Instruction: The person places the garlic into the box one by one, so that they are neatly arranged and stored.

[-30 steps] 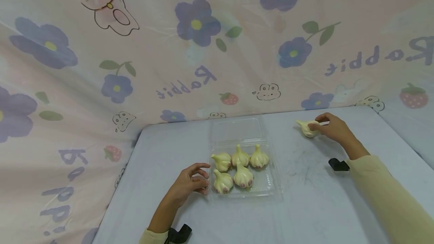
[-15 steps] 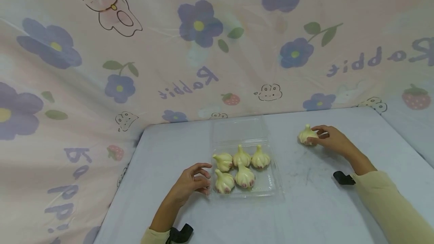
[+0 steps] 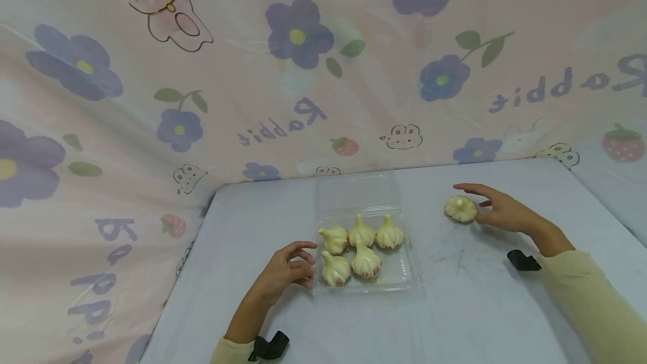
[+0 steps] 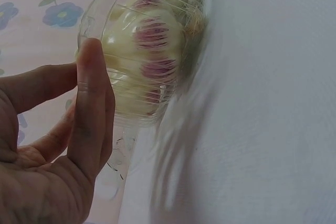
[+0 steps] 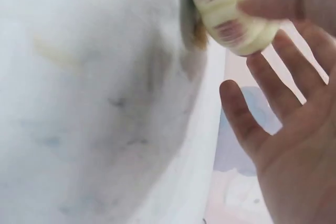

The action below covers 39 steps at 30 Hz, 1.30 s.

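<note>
My left hand (image 3: 287,272) stays at the left rim of a clear plastic container (image 3: 404,274). The left wrist view shows its curled fingers pinching close at that clear rim (image 4: 90,23). Inside the container lie several pale garlic bulbs (image 3: 366,263) with purple-streaked undersides. On the right part of the table, my right hand (image 3: 510,215) has its fingers spread beside a single garlic bulb (image 3: 460,209). That bulb stands upright on the cloth, stem up. In the right wrist view, the thumb overlaps the bulb (image 5: 220,14) while the other fingers are apart.
The container's lid (image 3: 356,191) is folded back towards the rear. A white cloth covers the table (image 3: 470,308), with grey smudges near the right hand. Behind it hangs a printed curtain (image 3: 364,100) with flowers and rabbits.
The right hand has brought the garlic bulb down towards the front and set it upright on the table, then loosened its fingers and drawn slightly right. The left hand stays at the container.
</note>
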Each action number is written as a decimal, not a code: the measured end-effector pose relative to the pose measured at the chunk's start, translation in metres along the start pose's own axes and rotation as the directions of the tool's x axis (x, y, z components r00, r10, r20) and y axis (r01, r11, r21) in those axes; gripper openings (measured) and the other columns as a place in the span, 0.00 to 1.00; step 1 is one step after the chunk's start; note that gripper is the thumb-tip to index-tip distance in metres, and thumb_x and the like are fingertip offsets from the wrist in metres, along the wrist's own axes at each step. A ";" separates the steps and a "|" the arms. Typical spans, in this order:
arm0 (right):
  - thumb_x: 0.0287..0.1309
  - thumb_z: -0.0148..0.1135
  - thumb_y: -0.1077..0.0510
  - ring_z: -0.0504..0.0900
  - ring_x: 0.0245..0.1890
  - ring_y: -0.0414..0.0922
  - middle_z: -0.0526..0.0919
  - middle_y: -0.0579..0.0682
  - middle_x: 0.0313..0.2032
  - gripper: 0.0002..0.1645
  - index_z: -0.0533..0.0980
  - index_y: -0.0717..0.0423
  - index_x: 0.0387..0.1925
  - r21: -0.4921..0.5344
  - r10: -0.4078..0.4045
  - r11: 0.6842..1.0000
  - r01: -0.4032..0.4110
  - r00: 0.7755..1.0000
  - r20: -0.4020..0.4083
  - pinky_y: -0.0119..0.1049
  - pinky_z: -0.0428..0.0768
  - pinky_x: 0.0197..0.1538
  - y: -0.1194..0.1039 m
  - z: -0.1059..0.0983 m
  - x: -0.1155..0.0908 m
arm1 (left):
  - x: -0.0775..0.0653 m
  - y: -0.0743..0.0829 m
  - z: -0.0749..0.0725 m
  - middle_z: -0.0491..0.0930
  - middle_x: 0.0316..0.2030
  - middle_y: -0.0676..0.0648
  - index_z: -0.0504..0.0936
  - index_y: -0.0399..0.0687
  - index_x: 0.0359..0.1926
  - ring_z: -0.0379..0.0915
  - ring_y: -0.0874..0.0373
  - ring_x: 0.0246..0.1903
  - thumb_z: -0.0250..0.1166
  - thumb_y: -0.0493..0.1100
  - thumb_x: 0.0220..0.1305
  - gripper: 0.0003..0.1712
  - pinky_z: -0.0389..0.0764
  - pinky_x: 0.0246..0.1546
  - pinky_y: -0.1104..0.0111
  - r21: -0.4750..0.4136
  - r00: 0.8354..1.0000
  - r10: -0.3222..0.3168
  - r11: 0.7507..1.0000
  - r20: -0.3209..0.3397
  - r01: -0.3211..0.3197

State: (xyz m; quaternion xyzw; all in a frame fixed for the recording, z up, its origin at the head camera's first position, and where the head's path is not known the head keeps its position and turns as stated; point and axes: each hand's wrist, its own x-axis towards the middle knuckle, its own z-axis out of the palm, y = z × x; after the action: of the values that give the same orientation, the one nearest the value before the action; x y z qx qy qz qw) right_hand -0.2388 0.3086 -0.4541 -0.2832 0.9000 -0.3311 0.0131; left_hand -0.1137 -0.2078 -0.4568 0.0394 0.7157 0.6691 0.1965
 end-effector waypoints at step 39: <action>0.57 0.72 0.48 0.63 0.52 0.11 0.74 0.61 0.64 0.31 0.71 0.54 0.57 0.084 0.131 0.988 -0.130 0.991 -0.005 0.28 0.82 0.55 0.007 0.008 0.009 | 0.001 -0.003 -0.001 0.72 0.43 0.46 0.68 0.37 0.67 0.80 0.59 0.28 0.66 0.31 0.61 0.33 0.88 0.31 0.67 -0.006 1.000 0.004 1.000 0.006 -0.003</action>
State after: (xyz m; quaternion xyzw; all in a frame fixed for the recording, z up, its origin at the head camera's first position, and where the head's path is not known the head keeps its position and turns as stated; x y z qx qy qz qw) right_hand -0.2487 0.3037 -0.4631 -0.2210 0.9021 -0.3682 0.0418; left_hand -0.1146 -0.2089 -0.4604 0.0420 0.7129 0.6716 0.1975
